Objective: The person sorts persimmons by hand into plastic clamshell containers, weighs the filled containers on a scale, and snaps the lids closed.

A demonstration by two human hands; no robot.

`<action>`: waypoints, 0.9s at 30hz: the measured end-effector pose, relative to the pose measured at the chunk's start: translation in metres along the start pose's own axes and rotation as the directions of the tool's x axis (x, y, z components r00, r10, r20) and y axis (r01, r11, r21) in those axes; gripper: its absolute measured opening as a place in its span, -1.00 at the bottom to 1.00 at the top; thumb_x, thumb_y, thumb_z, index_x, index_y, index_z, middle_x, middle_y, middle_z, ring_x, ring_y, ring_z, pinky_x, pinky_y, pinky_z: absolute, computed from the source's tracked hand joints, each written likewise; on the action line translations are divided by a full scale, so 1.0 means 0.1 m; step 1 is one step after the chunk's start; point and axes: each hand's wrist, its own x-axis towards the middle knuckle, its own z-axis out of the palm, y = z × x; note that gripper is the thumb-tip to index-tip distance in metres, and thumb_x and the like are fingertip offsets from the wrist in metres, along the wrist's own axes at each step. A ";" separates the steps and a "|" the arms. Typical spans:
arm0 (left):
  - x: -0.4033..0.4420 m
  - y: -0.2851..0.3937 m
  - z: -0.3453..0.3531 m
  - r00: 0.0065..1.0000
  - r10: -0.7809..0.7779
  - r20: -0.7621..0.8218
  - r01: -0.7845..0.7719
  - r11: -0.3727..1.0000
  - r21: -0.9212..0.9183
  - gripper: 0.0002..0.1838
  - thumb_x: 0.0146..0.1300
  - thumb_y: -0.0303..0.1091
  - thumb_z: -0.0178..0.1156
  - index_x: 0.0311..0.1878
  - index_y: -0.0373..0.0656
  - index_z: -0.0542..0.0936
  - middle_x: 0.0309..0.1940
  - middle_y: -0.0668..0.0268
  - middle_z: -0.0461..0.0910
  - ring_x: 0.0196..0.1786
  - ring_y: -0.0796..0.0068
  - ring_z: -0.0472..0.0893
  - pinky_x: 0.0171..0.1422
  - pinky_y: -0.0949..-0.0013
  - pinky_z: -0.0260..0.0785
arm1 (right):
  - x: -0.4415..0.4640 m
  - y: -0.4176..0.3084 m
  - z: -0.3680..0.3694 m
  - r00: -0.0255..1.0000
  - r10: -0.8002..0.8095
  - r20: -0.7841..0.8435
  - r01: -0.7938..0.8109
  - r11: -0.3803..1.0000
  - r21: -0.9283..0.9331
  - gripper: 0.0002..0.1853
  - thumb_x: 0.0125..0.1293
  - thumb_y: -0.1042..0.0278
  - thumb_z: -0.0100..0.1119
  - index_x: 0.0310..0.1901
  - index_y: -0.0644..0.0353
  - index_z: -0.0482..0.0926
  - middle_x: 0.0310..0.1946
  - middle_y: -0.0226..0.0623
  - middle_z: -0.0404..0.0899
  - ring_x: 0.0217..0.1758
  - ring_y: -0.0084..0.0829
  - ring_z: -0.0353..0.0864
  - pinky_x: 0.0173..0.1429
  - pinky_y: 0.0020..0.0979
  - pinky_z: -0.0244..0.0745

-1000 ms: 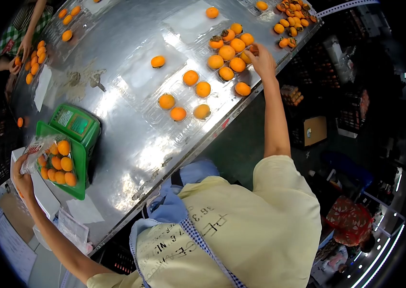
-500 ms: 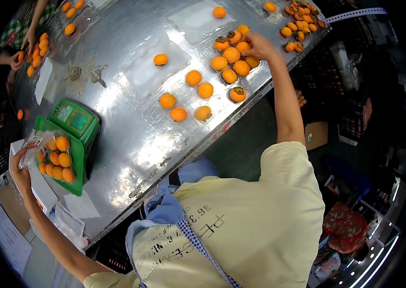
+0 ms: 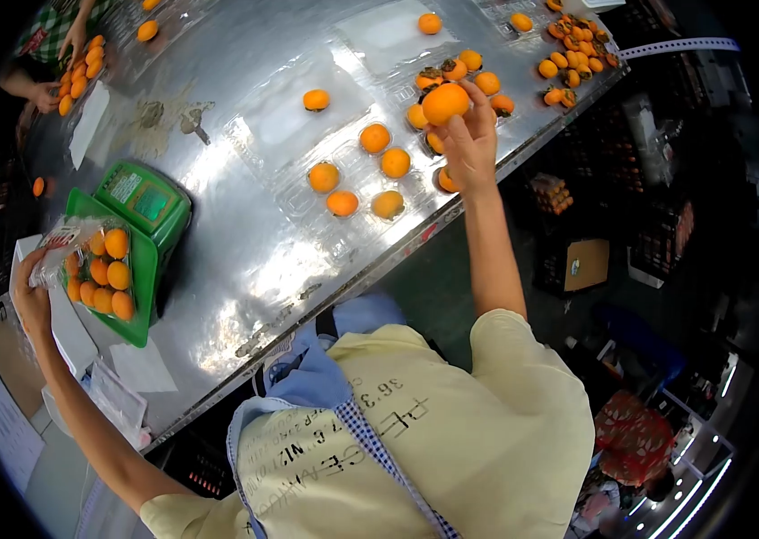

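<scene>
An orange persimmon [image 3: 445, 104] is held up in the fingers of my right hand [image 3: 473, 142], above a clear tray of persimmons that it partly hides. At the left, my left hand [image 3: 31, 292] grips the edge of a clear plastic pack [image 3: 63, 241]. Several persimmons [image 3: 99, 269] fill that pack, which rests on the green pan [image 3: 141, 325] of a scale [image 3: 141, 198]. Another clear tray [image 3: 294, 199], with several persimmons in it, lies near the table's middle.
The metal table [image 3: 236, 242] slants across the view. A pile of persimmons [image 3: 577, 54] is at its far right corner. A co-worker's hands [image 3: 43, 94] are near fruit at the upper left. A cardboard box [image 3: 586, 264] and a person in red [image 3: 635, 436] are at the right.
My right hand has come back from the tray of persimmons, lifting one fruit toward the camera. My left hand still holds the pack on the scale.
</scene>
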 end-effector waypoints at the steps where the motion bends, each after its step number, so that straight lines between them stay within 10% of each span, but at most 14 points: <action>1: -0.01 -0.04 0.00 1.000 0.011 -0.011 -0.011 1.000 -0.002 -0.43 -0.19 -0.82 -0.09 -0.05 -0.22 0.58 -0.08 0.20 0.61 0.08 0.27 0.54 0.24 0.38 0.27 | -0.06 0.00 0.12 0.998 0.058 0.034 -0.063 0.980 0.187 -0.50 0.37 0.29 0.04 0.29 0.10 0.19 0.12 -0.21 0.37 0.03 -0.34 0.50 0.00 -0.42 0.53; 5: -0.01 -0.16 0.00 0.999 0.038 -0.006 -0.038 0.997 0.069 -0.34 -0.31 -0.84 -0.17 -0.05 -0.23 0.58 -0.07 0.18 0.60 0.11 0.25 0.53 0.27 0.37 0.25 | -0.20 -0.08 0.57 0.957 0.233 0.173 -0.290 0.749 0.596 -0.43 0.42 0.15 -0.09 0.37 0.16 0.07 0.18 -0.10 0.31 0.01 -0.35 0.49 0.05 -0.39 0.54; 16: 0.00 -0.20 0.08 1.000 0.016 -0.018 -0.016 1.000 -0.005 -0.45 -0.18 -0.83 -0.07 -0.06 -0.24 0.59 -0.06 0.21 0.61 0.11 0.31 0.53 0.26 0.41 0.26 | -0.48 -0.08 1.03 0.850 0.345 0.398 -0.526 0.530 0.665 -0.36 0.45 -0.13 -0.30 0.25 0.34 0.22 0.09 0.06 0.37 -0.39 -0.57 0.38 -0.38 -0.62 0.35; 20: 0.02 -0.15 0.09 0.998 0.042 -0.054 -0.042 0.999 -0.003 -0.53 -0.12 -0.78 0.03 -0.08 -0.24 0.60 -0.08 0.21 0.61 0.09 0.31 0.54 0.22 0.40 0.29 | -0.62 -0.08 1.28 0.873 0.388 0.295 -0.480 0.789 0.384 -0.25 0.39 -0.31 -0.40 0.16 0.33 0.32 -0.11 -0.01 0.50 -0.50 -0.59 0.32 -0.46 -0.62 0.27; 27: 0.07 -0.01 0.11 0.989 0.120 -0.087 -0.121 0.993 -0.007 -0.57 -0.15 -0.68 0.12 -0.13 -0.15 0.62 -0.14 0.26 0.63 0.02 0.28 0.57 0.16 0.34 0.36 | -0.81 0.11 2.02 0.740 0.451 0.499 -0.621 0.743 0.249 -0.33 0.39 -0.30 -0.38 -0.01 0.25 0.40 -0.18 -0.03 0.54 -0.49 -0.57 0.34 -0.45 -0.60 0.29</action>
